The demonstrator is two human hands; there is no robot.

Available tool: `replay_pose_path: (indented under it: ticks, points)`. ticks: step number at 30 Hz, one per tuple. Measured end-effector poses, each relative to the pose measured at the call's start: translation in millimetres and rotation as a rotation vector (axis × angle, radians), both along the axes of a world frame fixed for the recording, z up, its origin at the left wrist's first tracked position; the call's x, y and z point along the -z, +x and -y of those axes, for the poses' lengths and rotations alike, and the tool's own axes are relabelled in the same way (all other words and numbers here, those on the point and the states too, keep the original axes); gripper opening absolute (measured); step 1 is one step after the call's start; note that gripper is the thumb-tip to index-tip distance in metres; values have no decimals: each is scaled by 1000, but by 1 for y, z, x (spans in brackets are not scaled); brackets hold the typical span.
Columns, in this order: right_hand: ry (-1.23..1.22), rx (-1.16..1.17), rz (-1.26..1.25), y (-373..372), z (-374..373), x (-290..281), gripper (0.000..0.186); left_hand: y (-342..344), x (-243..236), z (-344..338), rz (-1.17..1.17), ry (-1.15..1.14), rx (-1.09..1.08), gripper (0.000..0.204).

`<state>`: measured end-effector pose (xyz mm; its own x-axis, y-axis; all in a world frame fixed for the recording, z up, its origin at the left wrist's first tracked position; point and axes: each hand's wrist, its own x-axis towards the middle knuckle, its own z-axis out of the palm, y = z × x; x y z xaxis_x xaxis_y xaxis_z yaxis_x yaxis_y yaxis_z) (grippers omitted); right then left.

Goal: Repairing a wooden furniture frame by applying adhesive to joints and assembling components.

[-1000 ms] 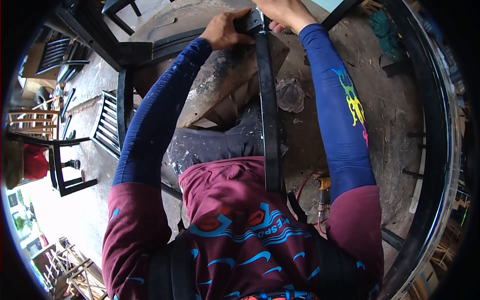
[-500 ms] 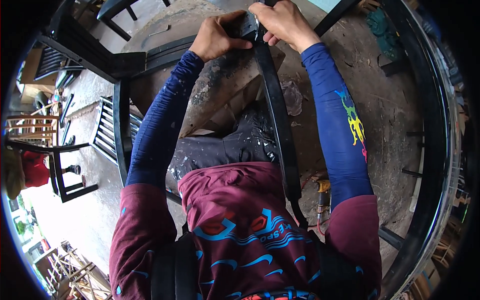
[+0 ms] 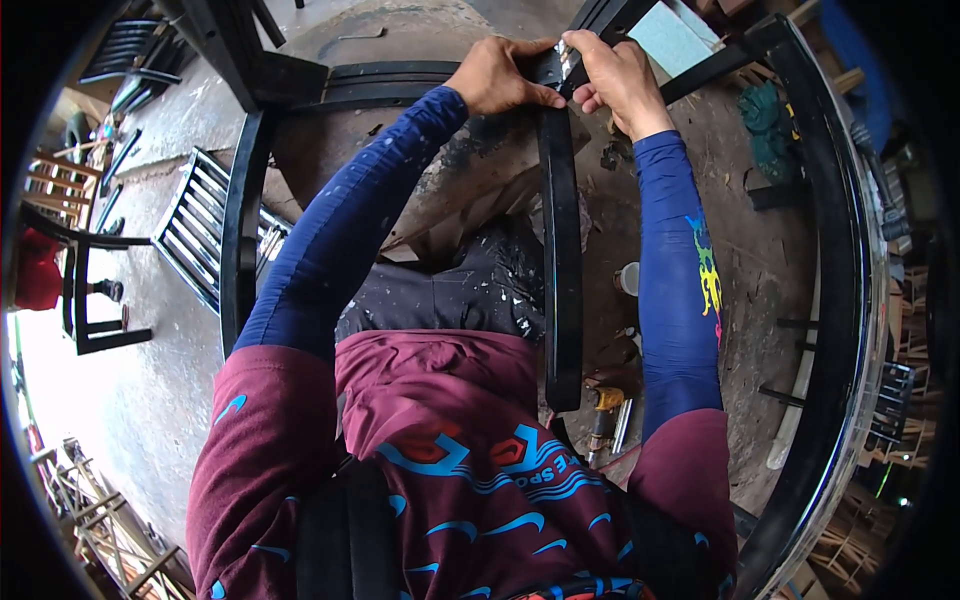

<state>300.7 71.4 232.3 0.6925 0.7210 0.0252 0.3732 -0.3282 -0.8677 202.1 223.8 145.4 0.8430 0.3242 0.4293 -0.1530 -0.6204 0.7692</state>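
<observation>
A black wooden frame (image 3: 563, 250), with one long bar running toward my lap, lies in front of me. At its far joint, my left hand (image 3: 500, 78) grips a black rail, the thumb on the near side and the fingers on the far side. My right hand (image 3: 618, 80) is closed close beside it at the same joint. Its fingers pinch something small, and a whitish spot shows by the index fingertip. I cannot make out what that is. Another black rail (image 3: 390, 85) runs left from the joint to a thick black post.
A yellow power tool (image 3: 606, 398) rests on the floor right of my lap, near a white cup (image 3: 629, 278). Black slatted chair parts (image 3: 205, 225) lie at the left. A curved black frame (image 3: 835, 250) stands at the right, with a green cloth (image 3: 765, 120) beside it.
Both hands have shifted right in the picture with the joint, as the view has moved. The long bar appears more upright. The white cup has come into sight.
</observation>
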Motion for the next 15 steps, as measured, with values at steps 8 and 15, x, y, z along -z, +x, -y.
replay_pose_path:
  ticks: [8, 15]
  points:
    - [49, 39, -53, 0, -5, 2, 50, 5, 2, 3, -22, -7, -69, 92]
    - [18, 9, -80, 4, -1, 1, 46, 11, 9, 7, 182, -88, -43, 106]
